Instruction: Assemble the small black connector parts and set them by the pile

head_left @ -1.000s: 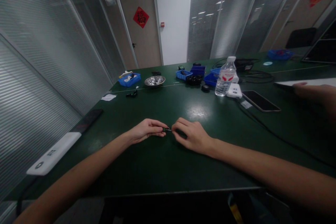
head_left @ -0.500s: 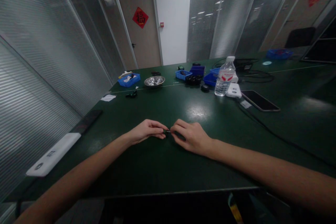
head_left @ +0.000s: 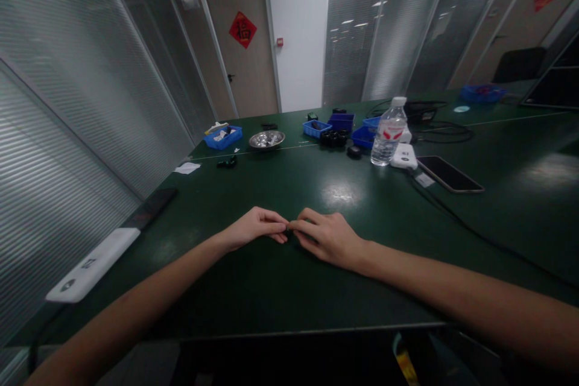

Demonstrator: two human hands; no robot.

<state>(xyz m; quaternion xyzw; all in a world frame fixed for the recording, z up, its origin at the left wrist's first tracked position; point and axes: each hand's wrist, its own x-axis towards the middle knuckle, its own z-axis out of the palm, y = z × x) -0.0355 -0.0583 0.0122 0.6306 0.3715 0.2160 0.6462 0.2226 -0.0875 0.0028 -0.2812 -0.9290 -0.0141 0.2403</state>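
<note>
Just above the dark green table (head_left: 253, 301), my left hand (head_left: 259, 227) and my right hand (head_left: 329, 236) meet at the fingertips. Thumb and fingers of the left are pinched together. The right hand's thumb and index finger also pinch, right against the left fingertips. Between them is something tiny and dark, mostly covered by the fingers, and I cannot make out what it is.
Ahead stand a metal dish (head_left: 266, 140), a blue basket (head_left: 223, 137) and several blue trays. To the right are a water bottle (head_left: 389, 132), a white power bank (head_left: 404, 157), a phone (head_left: 449, 174) and a black cable. Another white device (head_left: 93, 265) lies left.
My right fingertips have moved slightly left and now touch the left ones. The short thin shiny piece that showed between them is now hidden.
</note>
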